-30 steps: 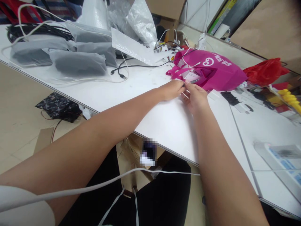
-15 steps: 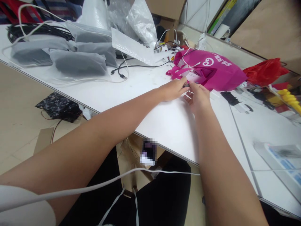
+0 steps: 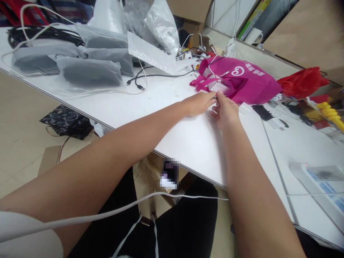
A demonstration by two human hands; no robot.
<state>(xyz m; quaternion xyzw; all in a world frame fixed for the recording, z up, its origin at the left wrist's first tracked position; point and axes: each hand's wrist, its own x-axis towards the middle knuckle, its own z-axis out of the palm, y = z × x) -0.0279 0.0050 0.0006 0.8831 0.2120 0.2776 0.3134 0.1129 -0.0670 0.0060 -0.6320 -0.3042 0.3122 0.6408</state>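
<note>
Above the white table (image 3: 193, 143), my left hand (image 3: 198, 104) and my right hand (image 3: 227, 110) meet at the fingertips. Both are closed in a pinch around a small dark object (image 3: 215, 98), mostly covered by the fingers and too small to name. Just behind them lies a magenta bag (image 3: 258, 84) with white print, its opening turned toward the hands. A white box or card (image 3: 219, 87) pokes out of that opening, close to my fingertips.
Grey plastic-wrapped packages (image 3: 91, 71) lie at the left, beside coiled black cable (image 3: 45, 36). A black USB cable (image 3: 139, 86) crosses the tabletop. Red plastic bag (image 3: 303, 83) sits at right. A white cable (image 3: 113, 214) hangs across my lap.
The fingertips of both hands have drawn slightly closer around the small dark object, which shows less now. My right hand has shifted a little. The surroundings look the same.
</note>
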